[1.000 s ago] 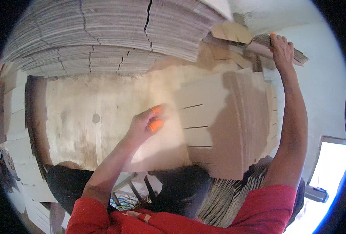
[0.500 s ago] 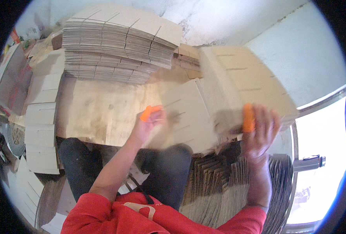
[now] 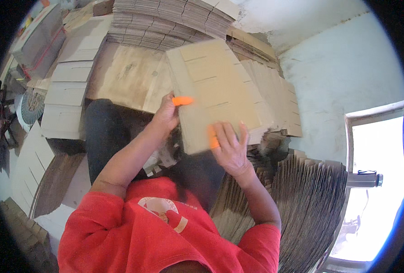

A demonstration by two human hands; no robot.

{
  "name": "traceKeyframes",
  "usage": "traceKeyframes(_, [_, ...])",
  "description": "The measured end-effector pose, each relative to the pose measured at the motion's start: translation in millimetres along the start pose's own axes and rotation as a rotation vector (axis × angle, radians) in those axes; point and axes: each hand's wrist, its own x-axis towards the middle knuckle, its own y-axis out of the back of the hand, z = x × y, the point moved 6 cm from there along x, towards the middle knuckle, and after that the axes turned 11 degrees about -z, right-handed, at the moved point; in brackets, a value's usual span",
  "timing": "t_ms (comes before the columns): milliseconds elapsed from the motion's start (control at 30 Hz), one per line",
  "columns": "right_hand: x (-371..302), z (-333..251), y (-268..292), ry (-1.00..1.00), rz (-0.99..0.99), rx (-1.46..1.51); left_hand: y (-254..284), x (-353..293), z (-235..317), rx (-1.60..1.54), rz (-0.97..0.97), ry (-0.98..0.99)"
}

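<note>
A tan cardboard sheet (image 3: 220, 77) with several short slits lies tilted across the front of the bench and over my lap. My left hand (image 3: 167, 113) grips its left edge, with an orange finger cover on the thumb lying on top and the other fingers hidden beneath. Over the sheet's near edge rests my right hand (image 3: 231, 148), palm down with fingers stretched out and apart. It wears an orange cover too, slightly blurred. Just right of the held sheet, more slit cardboard sheets (image 3: 277, 98) lean in an overlapping row.
A tall stack of slit cardboard (image 3: 165, 22) stands at the back of the wooden bench (image 3: 124, 75). Overlapping sheets (image 3: 67, 91) run down the left, near a fan (image 3: 30, 108). Many upright cardboard pieces (image 3: 302, 200) are packed at lower right, beside a bright window (image 3: 375, 150).
The cardboard sheet has come toward me and left, and now lies between both hands. My right hand moved left onto it; my left hand now holds its edge. The view has shifted.
</note>
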Motion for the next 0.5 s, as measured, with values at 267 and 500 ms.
traceKeyframes(267, [17,43,20,-0.436,0.137,0.249,41,-13,33,0.032,0.116,-0.155])
traceKeyframes(500, [43,93,-74,-0.885,-0.249,0.812,10,-49,67,0.148,0.175,-0.217])
